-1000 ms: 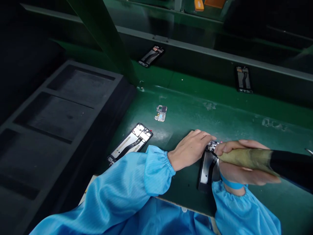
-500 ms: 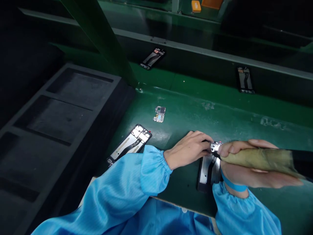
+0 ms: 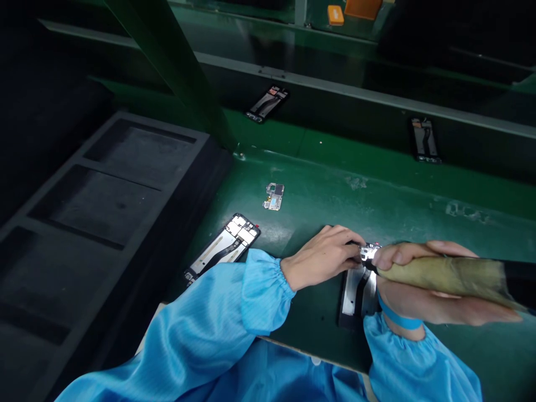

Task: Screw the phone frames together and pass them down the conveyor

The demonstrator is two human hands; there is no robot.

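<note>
My right hand [image 3: 419, 273] is wrapped round an electric screwdriver [image 3: 448, 279] with a yellowish taped grip and a dark rear end. Its black tip points down at the upper part of an opened phone [image 3: 354, 296], whose board and dark ribbon cable show. At the phone's upper left edge, the bent fingers of my left hand [image 3: 329, 254] hold it steady. The fingertips are partly hidden. A loose phone circuit board [image 3: 274, 196] lies on the green bench farther away. Left of my left hand, a second opened phone [image 3: 224, 245] lies at an angle, partly behind my sleeve.
A black tray [image 3: 96, 206] with recessed compartments stands at the left, beside a green post [image 3: 176, 72]. Along the dark strip at the back lie two more opened phones, one left [image 3: 267, 104] and one right [image 3: 425, 139]. An orange box [image 3: 335, 15] sits beyond.
The two phones at the back have shifted slightly to the right, along with a small speck on that strip. Both my hands and the screwdriver have stayed nearly still.
</note>
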